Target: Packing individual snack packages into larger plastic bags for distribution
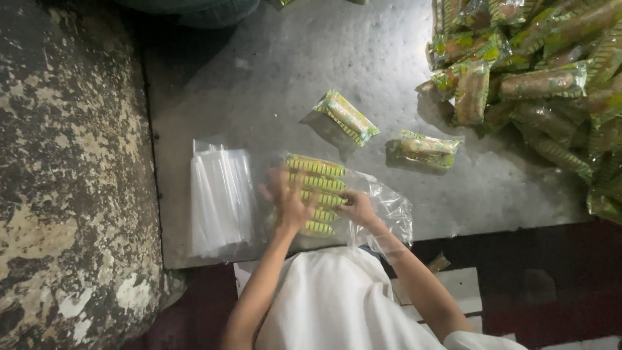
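Observation:
My left hand [287, 201] rests on a row of several green-and-yellow wrapped snack packets [315, 185] lying inside a clear plastic bag [389, 210] on a grey metal table [285, 65]. My right hand [356, 206] grips the open edge of that bag beside the packets. Two loose packets lie farther out: one packet [348, 116] in the middle, the other packet [427, 149] to its right. My left hand is blurred by motion.
A stack of empty clear bags [220, 198] lies left of my hands. A big heap of wrapped packets [551, 84] fills the table's right end. A rough, stained wall [65, 175] runs along the left. White cloth [337, 304] covers my lap below the table edge.

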